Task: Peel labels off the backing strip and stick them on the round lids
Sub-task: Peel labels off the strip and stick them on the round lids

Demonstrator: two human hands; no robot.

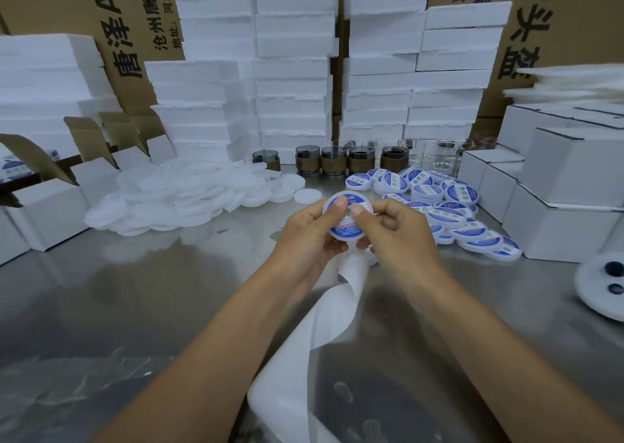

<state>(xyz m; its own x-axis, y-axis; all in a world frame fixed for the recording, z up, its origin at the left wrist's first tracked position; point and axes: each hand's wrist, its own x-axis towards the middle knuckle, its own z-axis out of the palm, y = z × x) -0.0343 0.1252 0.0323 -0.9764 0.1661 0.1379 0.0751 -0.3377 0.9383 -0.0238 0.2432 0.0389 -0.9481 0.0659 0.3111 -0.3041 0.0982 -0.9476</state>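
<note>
— Where's the lid point(346, 237)?
— Up off the tabletop point(135, 290), dead centre, between both hands. The left hand point(310, 230) curls its fingers round the left edge and the right hand point(398, 230) takes the right edge. Both thumbs press flat on top.
— What's it like?
— A round, shallow, milky-white plastic disc. The label point(349, 230) on its face is a glossy circle, blue round the rim with a white band and green characters across the middle. The thumbs cover part of it.
— And the strip point(337, 307)?
— A wide ribbon of smooth white paper. It comes out from under the hands, twists once and runs down toward the person. I can't tell which hand has hold of it.
— The other lids?
— The plain lids point(189, 199) lie in a loose heap to the left, translucent and frosted and overlapping. The labelled lids point(456, 206) are piled to the right, blue faces up or tilted.
— The tabletop itself?
— Brushed steel, dull grey, with smeary reflections.
— Behind all that?
— A row of cups point(334, 164): some of smoky glass with brown sleeves, some clear. Behind them foam blocks point(293, 71) stand in tall stacks, white slabs with grainy, ragged edges. Small white cartons point(574, 189) sit at both sides, those on the left with brown flaps open. Big cardboard boxes point(118, 20) with black printed characters stand at the back.
</note>
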